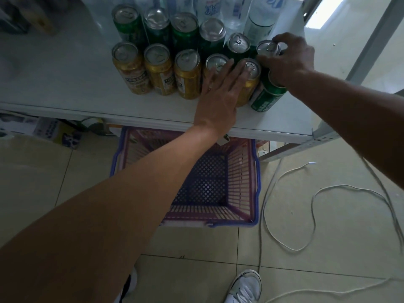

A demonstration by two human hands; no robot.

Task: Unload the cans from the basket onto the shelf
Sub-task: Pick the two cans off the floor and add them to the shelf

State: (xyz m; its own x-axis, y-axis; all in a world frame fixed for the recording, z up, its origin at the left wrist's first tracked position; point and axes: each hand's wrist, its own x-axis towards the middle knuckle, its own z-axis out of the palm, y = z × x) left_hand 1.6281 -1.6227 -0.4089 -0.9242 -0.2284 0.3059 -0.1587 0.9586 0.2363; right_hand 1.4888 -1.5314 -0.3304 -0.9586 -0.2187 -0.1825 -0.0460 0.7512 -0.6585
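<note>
The basket (241, 171) stands on the floor under the shelf (65, 79) and no can shows in the part I can see; the left forearm covers some of it, so the unloading is prob. at its last can. The cans stand on the shelf in two rows: green cans (129, 22) at the back, gold cans (159, 68) at the front. The left hand (218, 92) lies flat w/ fingers straight and close together, pressing on the two gold cans at the right end of the front row. The right hand (288, 60) has its fingers curled round the rim of a silver-topped can (267, 48), at the right end of the back row. Main risk is the front green can (267, 97) just under the right wrist: it looks leaning and is near the front edge, so a push from the wrist could tip it off, down to the floor or basket. Also, the rows are very tight, i.e. cans touch each other. If the silver-topped can is forced into place, the neighbours may slide or fall like dominoes, esp. toward the clear bottles (234, 12) behind. Too much pressure from the left hand could shift the gold row toward the edge.
</note>
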